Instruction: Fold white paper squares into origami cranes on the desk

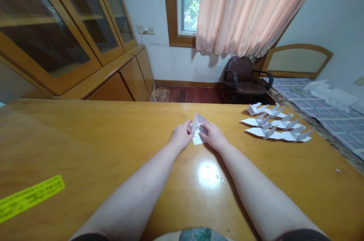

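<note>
Your left hand (181,136) and right hand (214,135) close on opposite sides of a small white folded-paper piece (198,140), toward the far edge of the glossy yellow-brown wooden tabletop (113,135). Your fingers cover its sides, obscuring the folds. A bright yellow printed strip (32,196) is cut off at left, its lettering illegible.

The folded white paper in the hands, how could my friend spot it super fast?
Find the big, shiny yellow-brown wooden table. Near the middle of its far edge, the bare left hand and right hand hold the small, folded white paper. Unlike the white paper birds grouped farther right, it sits alone between two hands.
</note>
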Tool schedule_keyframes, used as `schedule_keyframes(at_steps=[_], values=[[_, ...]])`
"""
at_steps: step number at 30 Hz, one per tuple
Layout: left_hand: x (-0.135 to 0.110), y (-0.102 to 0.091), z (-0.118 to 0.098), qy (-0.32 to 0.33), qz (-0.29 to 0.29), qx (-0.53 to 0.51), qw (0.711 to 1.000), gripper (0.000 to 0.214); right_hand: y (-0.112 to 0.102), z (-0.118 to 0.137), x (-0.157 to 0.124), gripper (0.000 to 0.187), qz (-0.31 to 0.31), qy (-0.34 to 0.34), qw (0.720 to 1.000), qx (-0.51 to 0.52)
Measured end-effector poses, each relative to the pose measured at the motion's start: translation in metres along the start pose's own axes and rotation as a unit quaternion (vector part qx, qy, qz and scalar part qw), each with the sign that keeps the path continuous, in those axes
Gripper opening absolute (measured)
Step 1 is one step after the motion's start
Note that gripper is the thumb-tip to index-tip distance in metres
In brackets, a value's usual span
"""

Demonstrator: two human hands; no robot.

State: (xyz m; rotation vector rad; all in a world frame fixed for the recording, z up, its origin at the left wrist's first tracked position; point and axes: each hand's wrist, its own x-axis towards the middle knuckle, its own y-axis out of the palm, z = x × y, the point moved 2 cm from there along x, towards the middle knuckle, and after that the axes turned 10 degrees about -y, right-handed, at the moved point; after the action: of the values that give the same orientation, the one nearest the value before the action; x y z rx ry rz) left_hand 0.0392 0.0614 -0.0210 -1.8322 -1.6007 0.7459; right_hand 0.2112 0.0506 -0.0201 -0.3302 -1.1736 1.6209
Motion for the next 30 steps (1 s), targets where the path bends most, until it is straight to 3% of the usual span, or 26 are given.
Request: schedule_keyframes(at_steps=[6,10,22,30], values=[[0.000,-0.005,0.003,-0.010,-0.031,0.063,0.997,0.037,0.000,-0.001,0.000,0.020,0.025,-0.019,0.999,-0.009],[-0.001,-0.007,0.001,0.003,-0.034,0.104,0.994,0.015,0.001,0.001,-0.001,0.016,0.037,-0.083,0.996,-0.012],[-0.001,-0.011,-0.001,-0.029,-0.017,0.117,0.993,0.017,-0.003,0.015,-0.003,0.016,0.080,-0.169,0.982,-0.005],[-0.005,-0.015,-0.007,0.005,-0.048,0.161,0.986,0.028,-0.006,0.023,-0.002,0.020,0.121,-0.163,0.976,0.073]])
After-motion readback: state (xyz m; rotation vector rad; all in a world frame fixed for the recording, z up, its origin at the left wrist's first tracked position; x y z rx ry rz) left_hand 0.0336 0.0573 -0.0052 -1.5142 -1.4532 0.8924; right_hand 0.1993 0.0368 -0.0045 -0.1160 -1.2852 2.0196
